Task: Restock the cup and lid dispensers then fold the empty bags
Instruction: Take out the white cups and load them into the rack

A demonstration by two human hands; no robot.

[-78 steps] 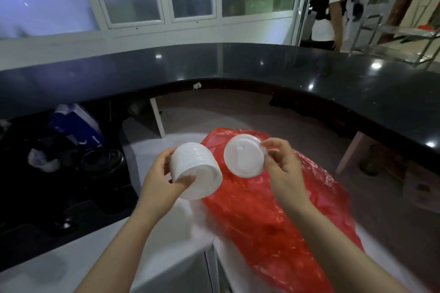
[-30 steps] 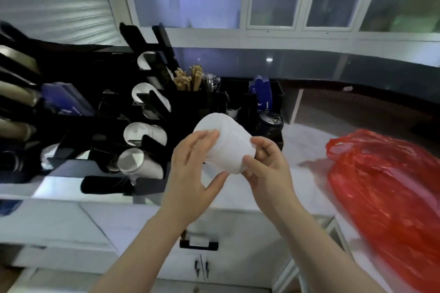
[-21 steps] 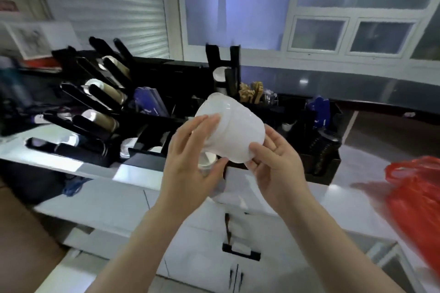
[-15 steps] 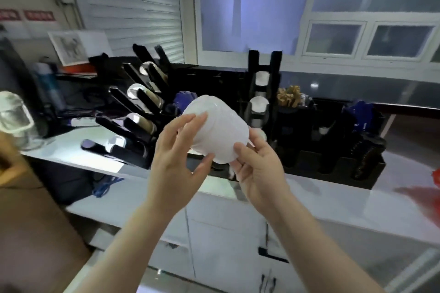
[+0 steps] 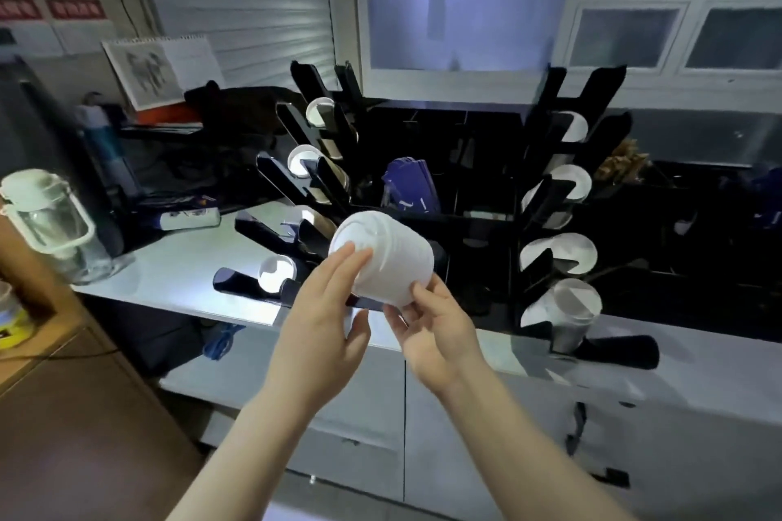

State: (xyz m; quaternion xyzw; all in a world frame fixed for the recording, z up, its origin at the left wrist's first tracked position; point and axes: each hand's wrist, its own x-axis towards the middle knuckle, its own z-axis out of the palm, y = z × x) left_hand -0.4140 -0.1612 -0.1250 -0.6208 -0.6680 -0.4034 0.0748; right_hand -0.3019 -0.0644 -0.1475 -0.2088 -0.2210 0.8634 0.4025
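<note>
A white stack of lids [image 5: 387, 256] is held between both hands in front of the black dispensers. My left hand [image 5: 323, 324] touches its far end with nearly straight fingers. My right hand [image 5: 433, 328] holds its near end from below with curled fingers. The left black dispenser rack [image 5: 296, 199] has slanted slots showing white lids. The right black rack [image 5: 563, 233] holds several stacks of cups and lids. The stack hovers just before the lower slots of the left rack.
A white counter [image 5: 182, 266] carries the racks, a clear jug with a pale lid [image 5: 46, 224], a blue bottle [image 5: 108, 156] and a black organiser with blue packets [image 5: 408, 186]. White cabinet doors [image 5: 368, 436] lie below. A wooden surface [image 5: 63, 415] lies at the left.
My view swung left from the red bag to the dispensers. Both hands carried the lid stack along and now hold it lower and closer to the left rack.
</note>
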